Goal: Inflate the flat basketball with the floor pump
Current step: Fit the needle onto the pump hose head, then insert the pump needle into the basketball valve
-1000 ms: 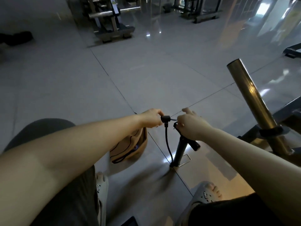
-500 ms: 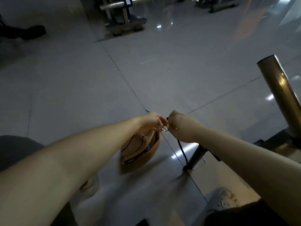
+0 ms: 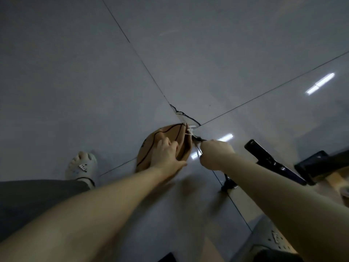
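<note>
1. On the basketball (image 3: 164, 137), flat and folded on the floor: left hand (image 3: 166, 157) spread over the near panel, fingers fairly straight, pressing rather than clutching. Likely to let the limp skin slide or buckle under a push from the other side, with nothing firm inside to resist.
2. At the basketball's right edge: right hand (image 3: 215, 156) curled tight round the end of the hose (image 3: 198, 138), tip aimed at the fold. Needle in the valve or not: cannot tell. Something small and white (image 3: 189, 132) there too, too blurred to name. Could miss the valve, go in crooked or bend, given the dim light and the crease.
3. Right of the basketball: pump (image 3: 264, 159) leaning well over, apparently held by neither hand. Liable to topple and drag the hose away from the ball.
4. Left of the basketball: a sandalled foot (image 3: 81, 165) planted on glossy grey tiles (image 3: 75, 82). Probably slick enough for ball and pump base to skate.
5. Just beyond the basketball: dark grout lines crossing, with a cracked tile corner (image 3: 181, 114) at the crossing.
6. Far right of the basketball: dark equipment (image 3: 311, 165) low on the floor and strip-light reflections (image 3: 321, 83) on the tiles. Dim room overall.
</note>
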Motion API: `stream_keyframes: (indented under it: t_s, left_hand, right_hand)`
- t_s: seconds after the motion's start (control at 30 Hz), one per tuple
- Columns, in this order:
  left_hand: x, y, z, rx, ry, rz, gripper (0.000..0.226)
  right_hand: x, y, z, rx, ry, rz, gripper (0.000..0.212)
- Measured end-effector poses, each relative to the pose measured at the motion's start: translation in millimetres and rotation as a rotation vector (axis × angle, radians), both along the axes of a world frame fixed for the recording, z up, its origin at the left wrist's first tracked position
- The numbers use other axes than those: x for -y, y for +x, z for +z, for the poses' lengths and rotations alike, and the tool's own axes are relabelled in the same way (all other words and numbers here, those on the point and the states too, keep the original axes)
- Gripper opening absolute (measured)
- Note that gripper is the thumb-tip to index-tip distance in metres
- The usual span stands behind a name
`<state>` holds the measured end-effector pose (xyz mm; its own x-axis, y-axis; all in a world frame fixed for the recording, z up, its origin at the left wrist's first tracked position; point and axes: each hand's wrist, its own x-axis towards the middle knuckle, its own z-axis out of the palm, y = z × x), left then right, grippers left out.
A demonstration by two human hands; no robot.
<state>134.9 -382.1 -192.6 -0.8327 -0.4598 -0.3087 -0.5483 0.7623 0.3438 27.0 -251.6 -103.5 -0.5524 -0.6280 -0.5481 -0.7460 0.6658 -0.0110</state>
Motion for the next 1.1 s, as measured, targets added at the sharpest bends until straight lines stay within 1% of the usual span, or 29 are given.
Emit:
stream_keyframes:
  t_s: [0.03, 0.1, 0.17, 0.23, 0.3, 0.37, 0.4, 0.43, 0.5, 0.57, 0.63, 0.7, 0.77, 0.83, 0.9, 0.93, 1.0, 1.07, 1.1]
  left_hand:
    - [-6.5, 1.7, -10.8, 0.028, -0.100, -0.027, 0.068]
    - [-14.9, 1.8, -23.1, 0.059, -0.188, -0.056, 0.087]
    - [-11.4, 2.5, -30.9, 0.084, -0.164, 0.006, 0.097]
    - [-1.2, 6.7, -34.7, 0.077, -0.094, 0.095, 0.103]
    - [11.0, 13.0, -36.6, 0.055, -0.017, 0.096, 0.099]
    - [23.4, 16.5, -33.4, 0.061, 0.008, 0.052, 0.092]
    - [28.5, 16.2, -32.4, 0.063, 0.011, 0.036, 0.087]
    - [32.1, 15.3, -30.4, 0.068, 0.014, 0.023, 0.082]
    - [33.7, 12.5, -26.8, 0.065, 0.009, 0.001, 0.071]
    - [35.3, 10.7, -21.3, 0.016, -0.030, 0.011, 0.060]
    - [45.7, 10.0, -13.1, -0.041, -0.092, 0.046, 0.047]
    - [61.2, 12.4, -4.0, -0.085, -0.118, 0.096, 0.041]
    - [75.3, 17.0, 6.8, -0.127, -0.092, 0.152, 0.036]
    - [85.1, 20.9, 18.7, -0.134, -0.003, 0.201, 0.024]
    - [93.5, 22.7, 34.2, -0.121, 0.129, 0.259, 0.014]
    - [96.6, 22.6, 44.0, -0.124, 0.199, 0.285, 0.014]
    - [99.2, 23.5, 72.2, -0.129, 0.337, 0.317, 0.022]
    - [96.8, 23.7, 101.9, -0.123, 0.463, 0.314, 0.025]
    - [94.2, 24.8, 117.3, -0.120, 0.510, 0.307, 0.026]
  right_hand:
    - [-1.1, 1.8, -8.9, 0.020, 0.002, -0.029, 0.004]
    - [-3.2, 6.0, -23.9, 0.059, 0.013, -0.069, 0.002]
    - [-6.4, 6.3, -34.1, 0.099, 0.013, -0.110, 0.005]
    - [-9.0, 3.5, -43.8, 0.127, -0.001, -0.146, 0.008]
    - [-11.4, 2.0, -45.8, 0.094, -0.081, -0.162, 0.010]
    - [-12.4, 2.2, -42.5, -0.005, -0.232, -0.180, 0.016]
    - [-13.4, 2.4, -40.2, -0.061, -0.267, -0.186, 0.021]
    - [-13.5, 2.1, -37.6, -0.108, -0.247, -0.168, 0.027]
    - [-16.1, -0.5, -37.0, -0.174, -0.095, -0.047, 0.034]
    - [-22.8, -6.2, -42.7, -0.173, -0.012, 0.059, 0.032]
    - [-29.8, -14.5, -51.4, -0.121, -0.034, 0.098, 0.026]
    - [-31.6, -18.5, -59.0, -0.012, -0.148, 0.058, 0.017]
    - [-24.2, -16.5, -61.8, 0.185, -0.304, -0.072, 0.019]
    - [-10.6, -12.2, -56.8, 0.440, -0.461, -0.309, 0.023]
    - [1.7, -7.7, -43.1, 0.693, -0.621, -0.557, 0.020]
    - [6.2, -6.4, -34.1, 0.813, -0.694, -0.651, 0.019]
    - [14.3, -3.4, -6.8, 1.023, -0.806, -0.744, 0.018]
    - [20.2, -3.0, 23.6, 1.166, -0.883, -0.780, 0.018]
    - [21.9, -2.5, 39.2, 1.207, -0.904, -0.778, 0.017]
